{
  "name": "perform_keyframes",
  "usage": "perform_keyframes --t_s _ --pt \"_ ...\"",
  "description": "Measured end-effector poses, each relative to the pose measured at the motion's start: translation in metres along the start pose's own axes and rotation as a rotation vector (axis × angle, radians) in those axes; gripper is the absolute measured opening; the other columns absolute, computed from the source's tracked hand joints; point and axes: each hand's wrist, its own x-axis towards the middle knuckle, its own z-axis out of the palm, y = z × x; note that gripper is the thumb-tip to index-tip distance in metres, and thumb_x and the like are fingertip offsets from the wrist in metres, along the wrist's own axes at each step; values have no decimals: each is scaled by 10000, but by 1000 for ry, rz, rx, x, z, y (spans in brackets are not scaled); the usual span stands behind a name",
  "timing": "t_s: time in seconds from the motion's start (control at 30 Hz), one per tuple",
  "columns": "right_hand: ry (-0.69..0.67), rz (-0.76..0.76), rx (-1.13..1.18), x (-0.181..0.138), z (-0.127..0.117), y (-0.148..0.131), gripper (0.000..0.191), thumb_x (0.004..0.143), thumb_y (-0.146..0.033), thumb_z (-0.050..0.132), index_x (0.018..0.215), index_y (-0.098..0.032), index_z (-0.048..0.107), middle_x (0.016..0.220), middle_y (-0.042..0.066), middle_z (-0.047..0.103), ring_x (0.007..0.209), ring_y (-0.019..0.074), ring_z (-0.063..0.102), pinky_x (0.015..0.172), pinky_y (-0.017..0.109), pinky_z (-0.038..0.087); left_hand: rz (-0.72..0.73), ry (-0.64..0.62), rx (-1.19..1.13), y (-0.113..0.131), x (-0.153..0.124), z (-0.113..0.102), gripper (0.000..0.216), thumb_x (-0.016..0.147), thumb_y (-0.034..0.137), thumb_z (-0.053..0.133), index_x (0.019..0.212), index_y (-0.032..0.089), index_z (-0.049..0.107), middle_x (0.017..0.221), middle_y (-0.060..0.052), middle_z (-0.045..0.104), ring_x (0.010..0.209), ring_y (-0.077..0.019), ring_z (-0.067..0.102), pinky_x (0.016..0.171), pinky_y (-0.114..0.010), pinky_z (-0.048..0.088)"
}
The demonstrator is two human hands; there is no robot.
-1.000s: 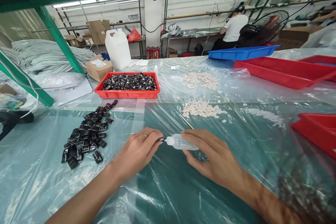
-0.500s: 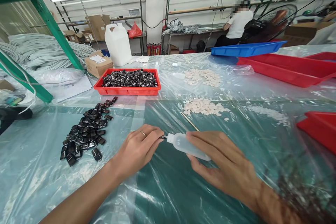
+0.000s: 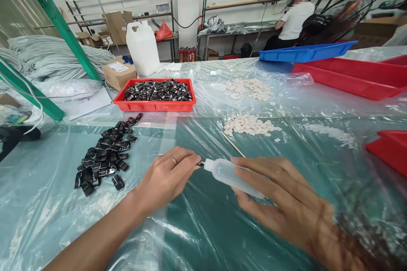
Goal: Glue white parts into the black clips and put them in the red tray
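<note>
No readable writing. Right hand [image 3: 286, 203] grasps bottle [image 3: 230, 174], nozzle at black part [image 3: 200, 163] pinched by left hand [image 3: 168, 175]; black pile [image 3: 104, 154] left, stick [image 3: 232, 144] above.

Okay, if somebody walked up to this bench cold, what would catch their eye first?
Probably the two hands at the near edge: the right hand holds a clear squeeze bottle with its nozzle at a small dark piece pinched in the left hand. Next, the loose heap of glossy black parts to the left on the plastic sheet, with a red tray full of the same parts behind it.
</note>
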Motion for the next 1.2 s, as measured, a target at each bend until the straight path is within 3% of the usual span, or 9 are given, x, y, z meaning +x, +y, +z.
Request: perform_keyframes --t_s 0.23,0.43,0.6,0.73,0.9,1.03,1.1,1.2 --pt "-5 24 -26 -3 0 0 645 975 -138 742 1580 -254 552 1156 140 894 945 282 876 730 464 753 15 5 -42 3 1 -1 110 1088 226 483 1166 218 560 1046 -27 721 907 -151 711 796 -280 617" --pt "-6 42 19 -1 1 -1 545 987 -121 712 1509 -233 605 1148 141 893 949 276 871 730 462 744 -5 -28 -38 2 1 -1 144 1100 228 446 1178 220 567 1068 -38 720 934 -159 710 771 -270 606" --pt "-30 25 27 -1 -4 0 587 971 -120 717 1532 -236 588 1153 143 889 986 291 873 743 467 749 17 0 11 2 1 0 152 1104 234 430 1167 231 569 1069 -29 722 943 -154 721 710 -255 596" --pt "-14 48 12 -1 -5 0 647 959 -128 713 1568 -295 570 1165 105 889 967 292 874 748 469 762 24 14 -23 4 2 0 143 1090 215 451 1172 245 563 1063 -24 718 955 -162 721 793 -300 617" --pt "-31 -8 -79 -11 -3 -4 447 951 -135 739 1377 -258 680 1159 131 886 976 309 871 742 474 768 13 15 -2 3 2 0 130 1086 236 469 1177 246 561 1059 -19 715 929 -160 718 789 -302 628" --pt "-70 -13 -120 -19 -3 -8 458 939 -156 774 1375 -258 676 1216 135 876 1011 314 860 781 487 770 12 20 -35 2 2 1 135 1079 230 480 1191 259 550 1055 -16 705 934 -171 718 817 -315 632" --pt "-51 25 -74 -17 -4 -10 429 957 -181 743 1365 -282 661 1185 124 870 996 301 849 772 476 765 1 16 -60 2 2 0 149 1074 224 487 1209 264 538 1073 -19 698 957 -175 713 837 -322 631" --pt "25 252 133 -9 -5 -9 383 980 -202 691 1337 -332 640 1159 107 840 1042 281 816 795 448 750 -26 15 -108 4 3 -2 160 1070 221 492 1220 273 517 1105 -25 687 994 -179 698 857 -340 622"
